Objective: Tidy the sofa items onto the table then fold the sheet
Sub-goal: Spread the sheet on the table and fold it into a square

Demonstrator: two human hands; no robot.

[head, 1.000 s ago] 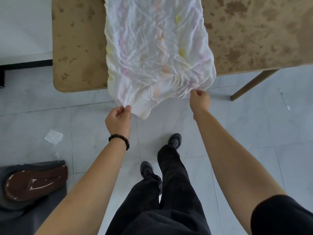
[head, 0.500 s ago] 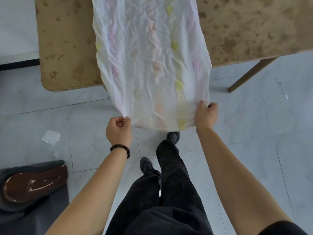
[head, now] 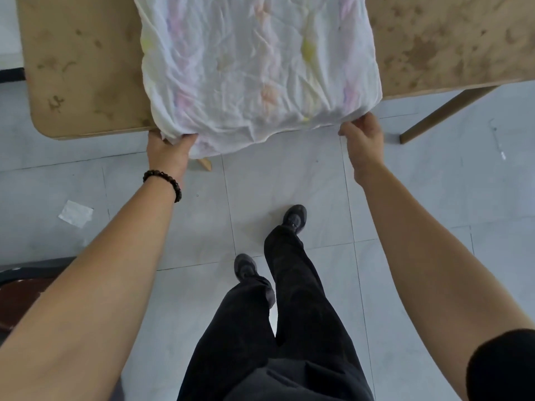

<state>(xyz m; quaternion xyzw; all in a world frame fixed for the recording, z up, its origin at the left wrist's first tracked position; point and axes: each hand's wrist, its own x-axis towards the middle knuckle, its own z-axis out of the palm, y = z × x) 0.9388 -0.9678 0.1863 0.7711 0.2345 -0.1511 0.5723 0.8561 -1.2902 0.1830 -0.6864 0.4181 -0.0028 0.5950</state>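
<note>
Sheet [head: 254,68] corners pinched by left hand [head: 169,150] & right hand [head: 363,137] fingers; pull evenly, set edge beyond fingers square w/ worktop [head: 81,68].

Sole view: a wide-angle camera worn on the head, facing forward and steeply down along the person's own body, so that the legs [head: 289,299] and shoes [head: 295,219] stand at lower centre on the tiled floor [head: 289,175]. The left hand [head: 169,149] and right hand [head: 363,137] sit at mid-height, near the lens, with the table [head: 81,82] and the sheet [head: 254,68] just beyond, cut by the top edge. Straight lines near the borders appear to bend, probably from the lens.
</note>
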